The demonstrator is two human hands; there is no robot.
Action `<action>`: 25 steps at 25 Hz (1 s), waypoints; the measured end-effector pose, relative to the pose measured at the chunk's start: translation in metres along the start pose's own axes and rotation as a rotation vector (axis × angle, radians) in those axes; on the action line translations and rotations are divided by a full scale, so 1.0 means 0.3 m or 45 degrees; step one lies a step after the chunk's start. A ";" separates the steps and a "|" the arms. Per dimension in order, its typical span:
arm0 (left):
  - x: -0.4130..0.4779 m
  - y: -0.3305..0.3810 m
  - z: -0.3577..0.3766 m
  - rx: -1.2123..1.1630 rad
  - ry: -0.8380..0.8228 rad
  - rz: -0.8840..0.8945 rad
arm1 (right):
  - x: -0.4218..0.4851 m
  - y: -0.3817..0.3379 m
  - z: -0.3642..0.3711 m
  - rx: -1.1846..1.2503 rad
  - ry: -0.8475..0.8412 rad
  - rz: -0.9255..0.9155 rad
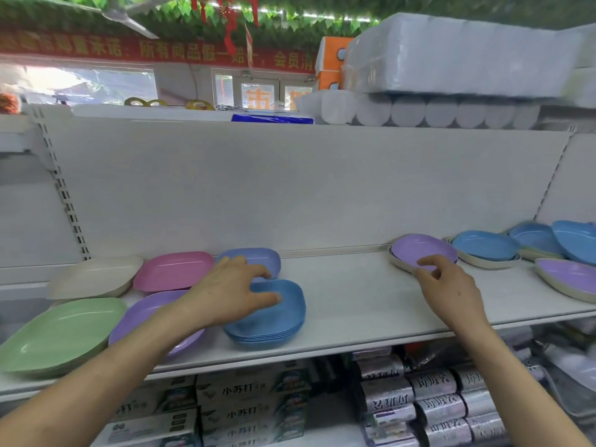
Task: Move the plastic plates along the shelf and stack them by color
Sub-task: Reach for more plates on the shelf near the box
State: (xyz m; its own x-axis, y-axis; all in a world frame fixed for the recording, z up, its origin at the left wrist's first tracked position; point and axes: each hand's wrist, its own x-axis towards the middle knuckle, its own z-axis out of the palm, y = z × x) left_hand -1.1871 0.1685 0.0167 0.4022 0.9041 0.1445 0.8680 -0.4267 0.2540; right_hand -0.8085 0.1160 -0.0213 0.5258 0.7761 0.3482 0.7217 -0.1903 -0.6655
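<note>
On the white shelf a stack of several blue plates stands left of centre. My left hand hovers over it with spread fingers, holding nothing. Around it lie a periwinkle plate, a pink plate, a cream plate, a green stack and a purple plate partly under my forearm. To the right, my right hand pinches the near rim of a purple plate that rests on a cream one.
Further right are mixed piles: blue plates on cream ones, more blue plates and a purple plate on cream. Packs of paper rolls sit on top of the unit. Boxes and rolled bags fill the shelf below.
</note>
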 end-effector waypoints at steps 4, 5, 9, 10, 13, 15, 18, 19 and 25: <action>0.059 0.107 0.023 -0.154 0.256 0.076 | 0.115 0.138 -0.036 0.018 0.030 -0.006; 0.072 0.133 0.031 -0.184 0.281 0.076 | 0.144 0.164 -0.039 0.015 0.031 -0.017; 0.125 0.220 0.068 -0.249 0.290 0.063 | 0.250 0.232 -0.041 -0.019 -0.038 -0.045; 0.136 0.236 0.076 -0.253 0.295 0.058 | 0.270 0.244 -0.037 -0.020 -0.051 -0.052; 0.156 0.283 0.098 -0.258 0.319 0.046 | 0.332 0.273 -0.022 -0.042 -0.075 -0.063; 0.162 0.302 0.112 -0.246 0.330 0.028 | 0.363 0.279 -0.019 -0.086 -0.090 -0.054; 0.167 0.321 0.125 -0.229 0.336 0.001 | 0.389 0.278 -0.030 -0.148 -0.118 -0.033; 0.167 0.326 0.128 -0.222 0.340 -0.004 | 0.394 0.277 -0.033 -0.162 -0.129 -0.031; 0.191 0.359 0.138 -0.220 0.348 -0.010 | 0.384 0.244 -0.027 -0.165 -0.185 -0.227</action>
State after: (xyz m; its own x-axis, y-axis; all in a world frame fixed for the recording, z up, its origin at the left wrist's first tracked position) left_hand -1.0585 0.1753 0.0127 0.2824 0.8776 0.3874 0.7988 -0.4388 0.4115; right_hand -0.6914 0.1865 -0.0246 0.3215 0.8807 0.3480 0.8540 -0.1109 -0.5084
